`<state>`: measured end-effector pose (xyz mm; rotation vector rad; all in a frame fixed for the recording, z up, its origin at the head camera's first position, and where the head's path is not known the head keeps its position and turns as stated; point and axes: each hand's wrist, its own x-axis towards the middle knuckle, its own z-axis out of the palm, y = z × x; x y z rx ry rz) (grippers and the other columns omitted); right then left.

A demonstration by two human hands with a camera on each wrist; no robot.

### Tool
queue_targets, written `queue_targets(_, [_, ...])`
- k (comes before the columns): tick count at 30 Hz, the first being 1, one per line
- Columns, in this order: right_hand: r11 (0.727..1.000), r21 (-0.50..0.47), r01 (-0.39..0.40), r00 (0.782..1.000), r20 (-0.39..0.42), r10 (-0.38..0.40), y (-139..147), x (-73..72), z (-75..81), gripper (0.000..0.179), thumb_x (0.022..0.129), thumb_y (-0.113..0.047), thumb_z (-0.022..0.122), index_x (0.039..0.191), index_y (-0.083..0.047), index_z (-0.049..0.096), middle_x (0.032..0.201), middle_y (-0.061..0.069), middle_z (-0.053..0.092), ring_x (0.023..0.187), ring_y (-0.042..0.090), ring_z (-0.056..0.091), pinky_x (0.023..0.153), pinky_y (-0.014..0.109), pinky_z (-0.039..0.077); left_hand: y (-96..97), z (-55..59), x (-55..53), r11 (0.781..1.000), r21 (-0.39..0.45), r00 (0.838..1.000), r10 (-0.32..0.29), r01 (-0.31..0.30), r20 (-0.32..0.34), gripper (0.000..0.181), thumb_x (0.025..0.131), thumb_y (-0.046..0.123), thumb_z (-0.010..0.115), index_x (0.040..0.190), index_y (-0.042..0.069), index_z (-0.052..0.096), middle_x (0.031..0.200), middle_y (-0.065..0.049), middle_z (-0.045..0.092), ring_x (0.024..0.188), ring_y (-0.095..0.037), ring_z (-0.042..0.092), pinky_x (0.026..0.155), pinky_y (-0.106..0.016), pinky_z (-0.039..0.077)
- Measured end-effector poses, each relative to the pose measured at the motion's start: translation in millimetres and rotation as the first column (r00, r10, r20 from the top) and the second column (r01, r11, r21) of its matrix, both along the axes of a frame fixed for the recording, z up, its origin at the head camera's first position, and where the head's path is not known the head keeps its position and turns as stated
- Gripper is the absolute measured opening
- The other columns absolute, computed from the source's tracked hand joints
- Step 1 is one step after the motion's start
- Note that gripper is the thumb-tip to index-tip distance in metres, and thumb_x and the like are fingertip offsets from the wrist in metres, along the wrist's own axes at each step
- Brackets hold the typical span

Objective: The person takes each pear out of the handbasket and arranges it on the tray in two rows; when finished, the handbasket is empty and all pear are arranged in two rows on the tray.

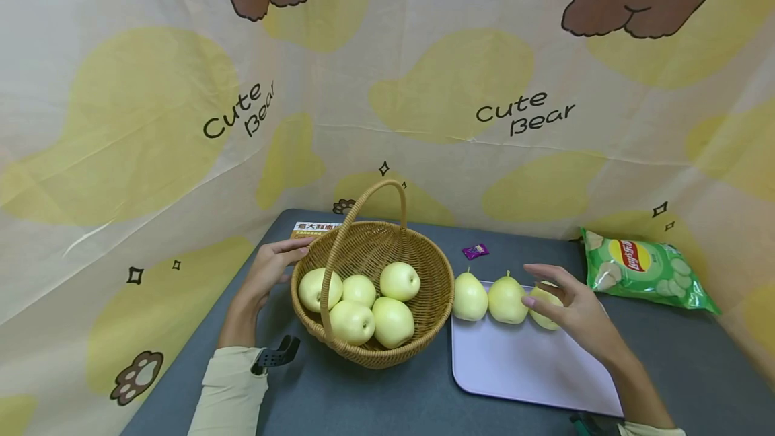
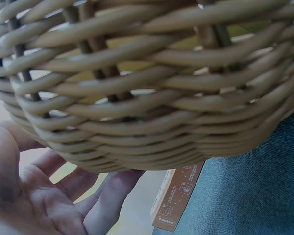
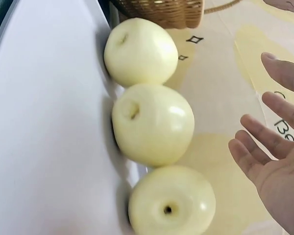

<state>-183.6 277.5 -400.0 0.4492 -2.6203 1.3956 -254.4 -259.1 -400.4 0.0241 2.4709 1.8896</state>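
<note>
A wicker basket (image 1: 432, 268) with a tall arched handle holds several pale yellow-green pears (image 1: 393, 323). My left hand (image 1: 269, 271) is at its left side, fingers extended along the rim. In the left wrist view, the woven wall (image 2: 137, 93) fills the top, with the fingers (image 2: 115, 196) beneath it. Three more pears (image 1: 470, 297) stand in a row along the back of a pale lilac tray (image 1: 527, 362). Above the rightmost pear, my right hand (image 1: 575, 308) hovers with its fingers spread, partly hiding it. The right wrist view shows this hand (image 3: 279, 161) apart from the pears (image 3: 153, 125), holding nothing.
A green chip bag (image 1: 648, 271) lies at the back right, and a small purple wrapped sweet (image 1: 475, 251) sits behind the tray. Behind the basket, a printed box (image 1: 311, 228) shows in part. A bear-patterned cloth (image 1: 424, 86) hangs around the dark grey table (image 1: 357, 402).
</note>
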Motion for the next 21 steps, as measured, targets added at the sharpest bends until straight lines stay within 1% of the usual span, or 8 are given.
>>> queue_targets(2, [0.999, -0.027, -0.022, 1.0, -0.016, 0.022, -7, -3.7, -1.0, 0.052, 0.1, -0.019, 0.076, 0.149, -0.017, 0.058, 0.151, 0.004, 0.053, 0.131, 0.007, 0.054, 0.101, 0.014, 0.047, -0.5, -0.1, 0.2, 1.0, 0.0, 1.0, 0.001, -0.001, 0.001, 0.046, 0.107, 0.03, 0.063, 0.15, 0.013, 0.063, 0.159, -0.014, 0.053, 0.141, -0.033, 0.05, 0.099, -0.055, 0.053])
queue_targets(3, [0.998, -0.041, -0.037, 0.999, -0.026, 0.036, -10, -5.7, -1.5, 0.052, 0.1, -0.018, 0.076, 0.149, -0.016, 0.059, 0.15, 0.004, 0.053, 0.132, 0.004, 0.053, 0.103, 0.012, 0.045, -0.7, -0.2, 0.2, 1.0, 0.002, 1.0, 0.002, -0.002, 0.001, 0.046, 0.107, 0.03, 0.063, 0.15, 0.013, 0.063, 0.158, -0.014, 0.053, 0.141, -0.034, 0.05, 0.099, -0.055, 0.053])
queue_targets(6, [0.995, -0.058, -0.077, 0.995, -0.06, 0.073, -19, -12.0, -2.6, 0.051, 0.1, -0.015, 0.076, 0.149, -0.015, 0.059, 0.15, 0.004, 0.053, 0.135, 0.004, 0.051, 0.107, 0.011, 0.042, -0.9, -0.3, 0.3, 1.0, 0.001, 1.0, 0.004, -0.004, 0.003, 0.046, 0.107, 0.03, 0.063, 0.15, 0.013, 0.063, 0.158, -0.014, 0.052, 0.141, -0.034, 0.051, 0.098, -0.055, 0.054])
queue_targets(10, [0.992, -0.066, -0.112, 0.991, -0.075, 0.107, -31, -17.8, -0.5, 0.052, 0.1, -0.014, 0.076, 0.149, -0.014, 0.059, 0.15, 0.006, 0.054, 0.135, 0.005, 0.052, 0.108, 0.012, 0.042, -0.4, 0.0, 0.2, 1.0, 0.008, 1.0, 0.004, -0.004, 0.01, 0.046, 0.107, 0.031, 0.064, 0.15, 0.013, 0.063, 0.159, -0.013, 0.052, 0.141, -0.034, 0.051, 0.099, -0.053, 0.054])
queue_targets(15, [0.991, -0.068, -0.112, 0.993, -0.053, 0.108, -42, -21.8, 5.8, 0.051, 0.1, -0.019, 0.076, 0.148, -0.021, 0.06, 0.15, 0.002, 0.056, 0.132, 0.003, 0.054, 0.106, 0.016, 0.046, 0.9, 0.4, 0.4, 1.0, 0.028, 1.0, -0.004, 0.004, 0.008, 0.047, 0.107, 0.031, 0.065, 0.15, 0.013, 0.063, 0.158, -0.013, 0.053, 0.139, -0.034, 0.053, 0.097, -0.052, 0.055])
queue_targets(18, [0.99, -0.076, -0.121, 0.992, -0.04, 0.118, -49, -23.7, 8.8, 0.05, 0.1, -0.021, 0.076, 0.148, -0.024, 0.061, 0.15, 0.001, 0.056, 0.132, 0.006, 0.055, 0.107, 0.021, 0.049, 0.8, 1.0, 1.1, 0.999, 0.033, 1.0, -0.002, 0.002, 0.005, 0.047, 0.107, 0.031, 0.064, 0.15, 0.013, 0.063, 0.157, -0.014, 0.053, 0.137, -0.035, 0.054, 0.095, -0.05, 0.057])
queue_targets(21, [0.982, -0.106, -0.155, 0.987, -0.051, 0.15, -56, -25.5, 10.5, 0.05, 0.1, -0.016, 0.076, 0.148, -0.021, 0.061, 0.151, 0.007, 0.057, 0.133, 0.01, 0.056, 0.107, 0.025, 0.05, 0.0, 1.0, 2.0, 1.0, 0.026, 1.0, 0.002, -0.002, 0.007, 0.047, 0.107, 0.031, 0.064, 0.15, 0.012, 0.062, 0.157, -0.015, 0.054, 0.136, -0.036, 0.056, 0.093, -0.047, 0.059])
